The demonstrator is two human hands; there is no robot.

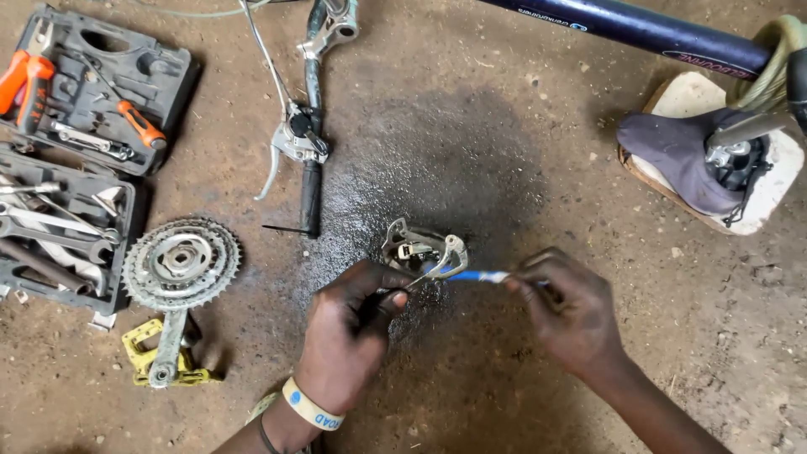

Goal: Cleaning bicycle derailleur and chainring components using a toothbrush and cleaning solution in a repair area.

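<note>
Derailleur work on dirt floor, both hands engaged

Left hand seen at lower centre, fingers curled shut around a small dark tool or part; exact item too hidden to tell. Pale wristband worn on that wrist.
Right hand seen just right of it, fingertips pinched on the end of a thin blue rod-like tool, possibly a small brush; could not tell for sure.
Blue tool held roughly level, tip touching the silver derailleur.
Derailleur positioned just above and between both hands, over a dark oily stain on the dirt floor. Could not tell whether resting on the ground or lifted slightly.

Around the hands:
- Crankset with toothed chainrings lying to the left, crank arm pointing down to a yellow pedal.
- Handlebar section with brake lever and shifter lying above the left hand, black grip at its lower end, cable trailing up.
- Open grey tool case at far left, holding orange-handled pliers, an orange-handled screwdriver and several spanners.
- Dark blue bike frame tube crossing top right.
- Purple-grey saddle resting upside down on a pale flat block at right, well apart from the hands.
</note>
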